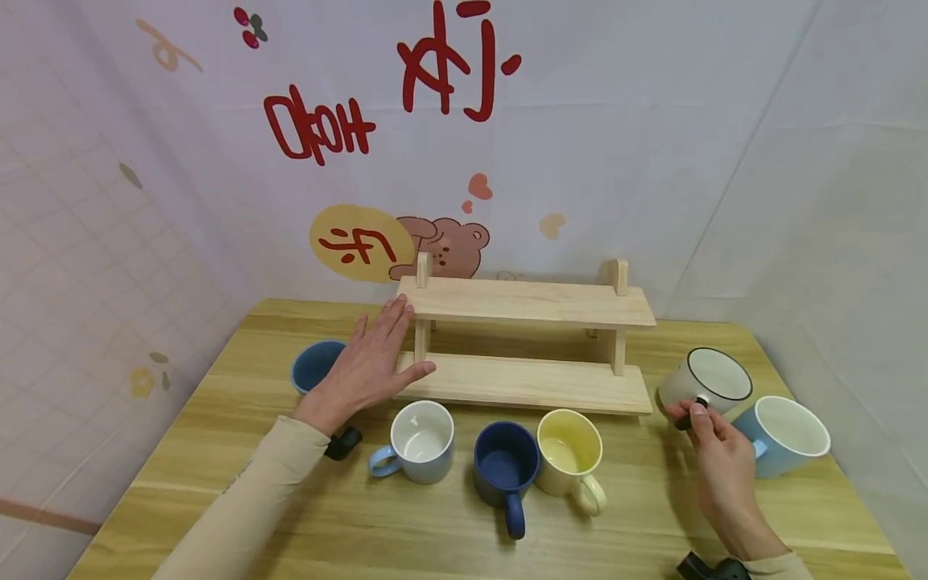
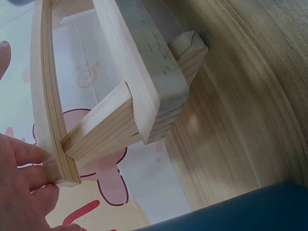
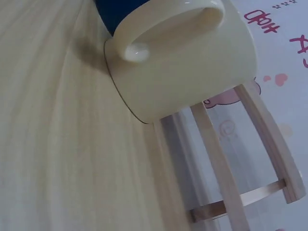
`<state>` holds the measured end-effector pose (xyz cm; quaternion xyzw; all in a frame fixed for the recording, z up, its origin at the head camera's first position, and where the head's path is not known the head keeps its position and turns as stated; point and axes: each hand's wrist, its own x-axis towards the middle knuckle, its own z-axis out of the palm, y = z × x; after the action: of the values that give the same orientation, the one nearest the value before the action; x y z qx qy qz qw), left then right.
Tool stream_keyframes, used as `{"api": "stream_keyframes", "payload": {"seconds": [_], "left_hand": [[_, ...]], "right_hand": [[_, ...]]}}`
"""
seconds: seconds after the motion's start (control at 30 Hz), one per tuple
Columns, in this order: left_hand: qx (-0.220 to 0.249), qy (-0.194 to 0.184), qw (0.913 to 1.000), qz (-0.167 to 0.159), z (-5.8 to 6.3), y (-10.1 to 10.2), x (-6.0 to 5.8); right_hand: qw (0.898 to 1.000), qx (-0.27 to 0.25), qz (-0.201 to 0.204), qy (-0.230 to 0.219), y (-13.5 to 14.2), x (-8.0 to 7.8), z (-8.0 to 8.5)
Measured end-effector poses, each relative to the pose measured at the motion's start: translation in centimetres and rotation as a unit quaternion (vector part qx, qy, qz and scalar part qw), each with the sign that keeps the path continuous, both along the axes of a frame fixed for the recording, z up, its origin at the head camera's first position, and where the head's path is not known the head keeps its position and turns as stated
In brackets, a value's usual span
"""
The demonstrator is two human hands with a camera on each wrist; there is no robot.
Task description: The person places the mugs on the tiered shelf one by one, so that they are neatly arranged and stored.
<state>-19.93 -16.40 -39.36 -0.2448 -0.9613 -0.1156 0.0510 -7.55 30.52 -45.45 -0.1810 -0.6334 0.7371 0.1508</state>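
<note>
A white mug point(image 1: 718, 374) with a black rim and black handle stands at the right of the table. My right hand point(image 1: 721, 463) pinches its handle. My left hand point(image 1: 362, 370) rests with outstretched fingers on the left end of a two-tier wooden shelf point(image 1: 525, 303). The left wrist view shows those fingers point(image 2: 30, 175) against the end of the upper board. Both shelf boards are bare. Next to the right hand is a light blue mug point(image 1: 779, 451). The right hand is out of sight in the right wrist view, where a yellow mug point(image 3: 183, 67) looms close.
In front of the shelf stand a white-and-blue mug point(image 1: 424, 451), a dark blue mug point(image 1: 500, 475) and a yellow mug point(image 1: 569, 459). A blue cup point(image 1: 313, 366) is partly hidden behind the left hand. Printed white cloth point(image 1: 616, 145) hangs behind the wooden table point(image 1: 406, 540).
</note>
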Motion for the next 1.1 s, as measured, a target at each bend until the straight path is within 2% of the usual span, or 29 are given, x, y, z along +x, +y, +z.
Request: {"api": "stream_keyframes", "payload": {"seconds": [0.27, 0.53, 0.77, 1.1], "left_hand": [[0.003, -0.002, 1.0000, -0.003, 0.0, 0.1, 0.0], [0.001, -0.006, 1.0000, 0.001, 0.0, 0.0, 0.0], [0.009, -0.006, 0.9999, 0.002, 0.2, 0.2, 0.0], [0.019, -0.012, 0.9997, 0.005, -0.1, 0.2, 0.0]], "right_hand": [[0.997, -0.011, 0.023, 0.079, 0.2, 0.7, 2.0], [0.988, 0.025, 0.053, 0.140, -0.3, 1.0, 5.0], [0.982, 0.072, 0.087, 0.154, -0.9, 0.7, 7.8], [0.967, 0.083, 0.169, 0.171, -2.3, -0.8, 10.3]]}}
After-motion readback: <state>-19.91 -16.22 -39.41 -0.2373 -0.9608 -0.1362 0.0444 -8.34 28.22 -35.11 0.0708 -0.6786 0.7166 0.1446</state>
